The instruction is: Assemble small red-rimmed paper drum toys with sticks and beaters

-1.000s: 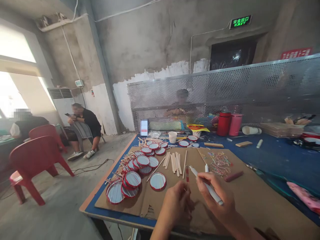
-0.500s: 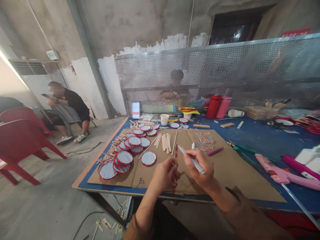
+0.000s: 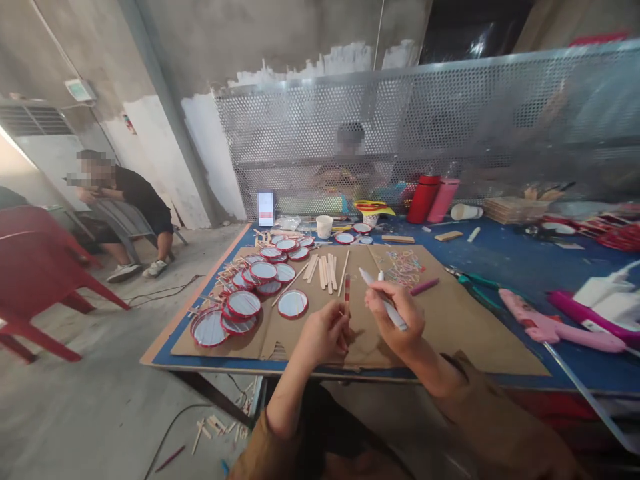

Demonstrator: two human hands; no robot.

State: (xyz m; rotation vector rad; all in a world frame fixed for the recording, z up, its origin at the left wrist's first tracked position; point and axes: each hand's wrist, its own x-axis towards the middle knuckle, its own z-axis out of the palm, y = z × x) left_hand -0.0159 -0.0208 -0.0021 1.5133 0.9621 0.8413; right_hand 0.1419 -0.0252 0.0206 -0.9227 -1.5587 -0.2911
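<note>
My left hand (image 3: 323, 335) is closed on a thin wooden craft stick (image 3: 347, 292), which stands up from the fingers with red bands along its upper part. In my right hand (image 3: 406, 323) is a white marker pen (image 3: 396, 315), gripped like a pencil, its tip beside the top of the stick and slightly apart from it. Both hands are above a brown cardboard sheet (image 3: 450, 333). Beyond them lie plain craft sticks (image 3: 327, 272) and a heap of colourful rubber bands (image 3: 404, 267). Round red-rimmed discs (image 3: 245, 304) are piled to the left.
A pink glue gun (image 3: 555, 327) and green-handled pliers (image 3: 475, 287) lie on the right of the blue table. At the back stand a paper cup (image 3: 324, 227), a phone (image 3: 266, 208) and a red bottle (image 3: 423, 199), before a perforated metal screen (image 3: 300, 153). A seated person (image 3: 137, 193) is at left.
The marker tip has drawn slightly up and away from the stick's top. Both hands keep their holds. The whole view has shifted a little, with the table appearing higher and further left.
</note>
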